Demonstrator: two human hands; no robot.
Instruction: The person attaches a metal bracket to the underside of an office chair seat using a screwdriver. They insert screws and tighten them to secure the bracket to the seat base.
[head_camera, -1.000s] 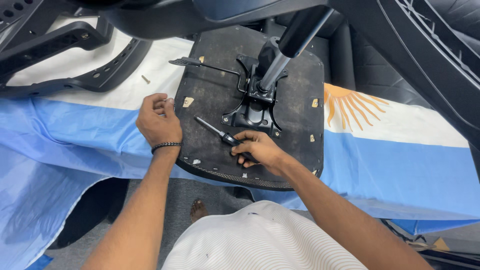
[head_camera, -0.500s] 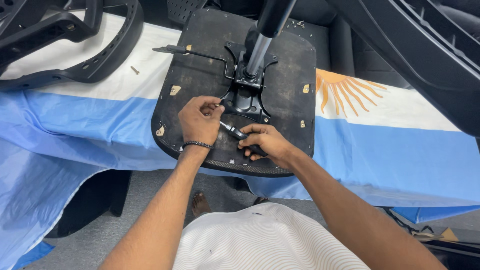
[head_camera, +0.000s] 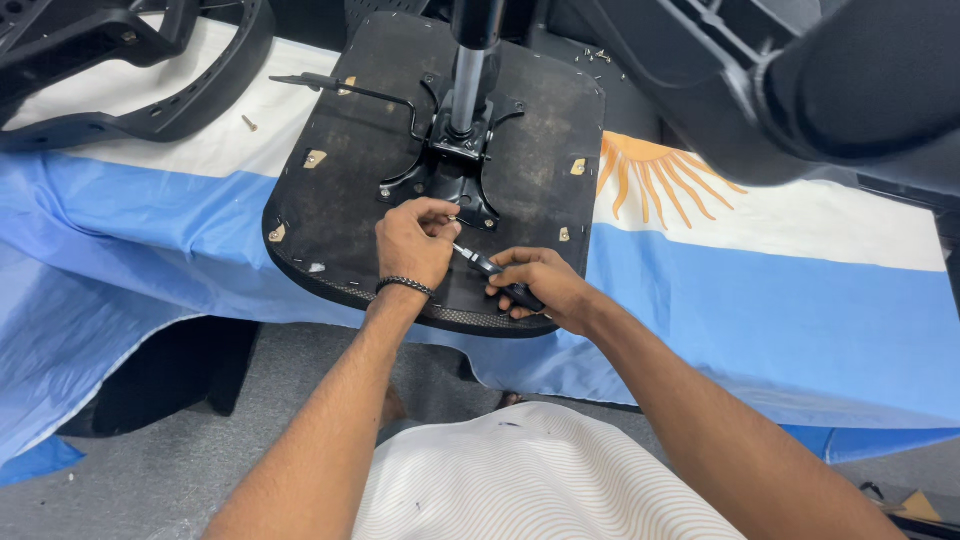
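A blue-and-white cloth with a yellow sun emblem (head_camera: 800, 300) covers the surface, and an upturned black chair seat base (head_camera: 350, 170) lies across its near edge, the metal mounting plate (head_camera: 455, 175) and gas-lift column (head_camera: 468, 75) at its middle. The left hand (head_camera: 412, 243) is curled closed, fingertips pinched at the plate's near arm. Just beside it, the right hand (head_camera: 540, 285) grips a black-handled screwdriver (head_camera: 492, 270), its tip angled toward the left fingertips.

screwdriver (head_camera: 492, 272): black handle, short metal shaft, lying slanted, tip pointing far-left toward the bracket's near edge.
metal bracket (head_camera: 450, 170): black, bolted at the centre of the upturned seat base (head_camera: 350, 190).
seat base: dark, flat on the cloth.
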